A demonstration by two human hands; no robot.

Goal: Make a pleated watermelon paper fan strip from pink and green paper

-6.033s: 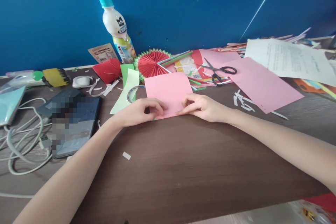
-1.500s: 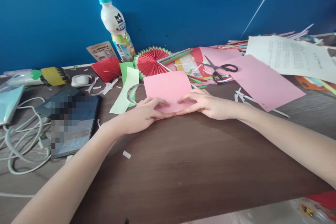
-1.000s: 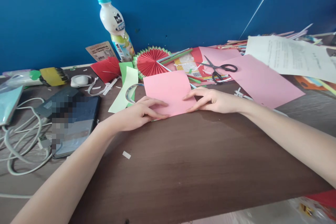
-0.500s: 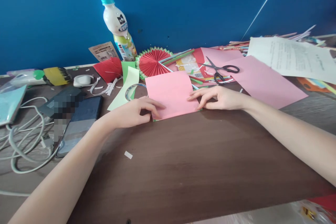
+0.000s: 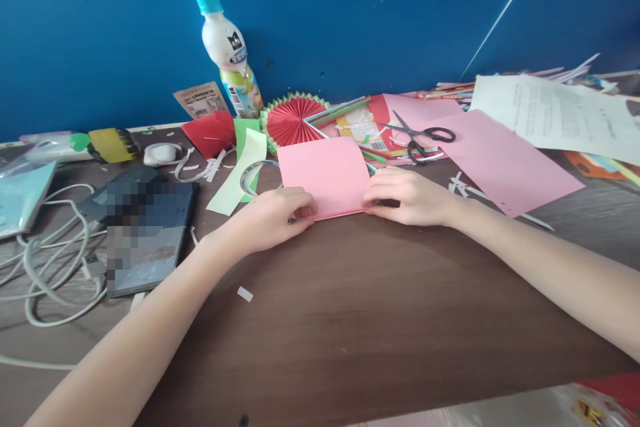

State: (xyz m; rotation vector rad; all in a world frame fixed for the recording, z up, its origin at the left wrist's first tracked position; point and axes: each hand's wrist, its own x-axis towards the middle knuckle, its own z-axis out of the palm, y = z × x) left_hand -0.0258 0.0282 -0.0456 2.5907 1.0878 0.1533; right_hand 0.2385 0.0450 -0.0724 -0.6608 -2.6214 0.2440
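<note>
A pink sheet of paper (image 5: 325, 170) lies in front of me, its near edge doubled up in a narrow fold. My left hand (image 5: 283, 213) pinches the near left corner between thumb and curled fingers. At the near right corner, my right hand (image 5: 403, 195) grips the same edge, thumb below and fingers on top. Just behind the sheet sits a red and green pleated paper fan (image 5: 296, 119). A roll of tape (image 5: 255, 177) rests on pale green paper (image 5: 237, 177) by my left hand. Black-handled scissors (image 5: 420, 135) lie beyond my right hand.
A bottle (image 5: 227, 57) stands against the blue wall. On the left are a phone (image 5: 165, 240), white cables (image 5: 37, 267) and an earphone case (image 5: 161, 154). Larger pink paper (image 5: 510, 160) and a printed sheet (image 5: 550, 113) lie right. A white scrap (image 5: 245, 293) is near the front.
Both hands have closed from resting on the pink paper to pinching its near edge, which is now folded up. The left hand has shifted slightly right.
</note>
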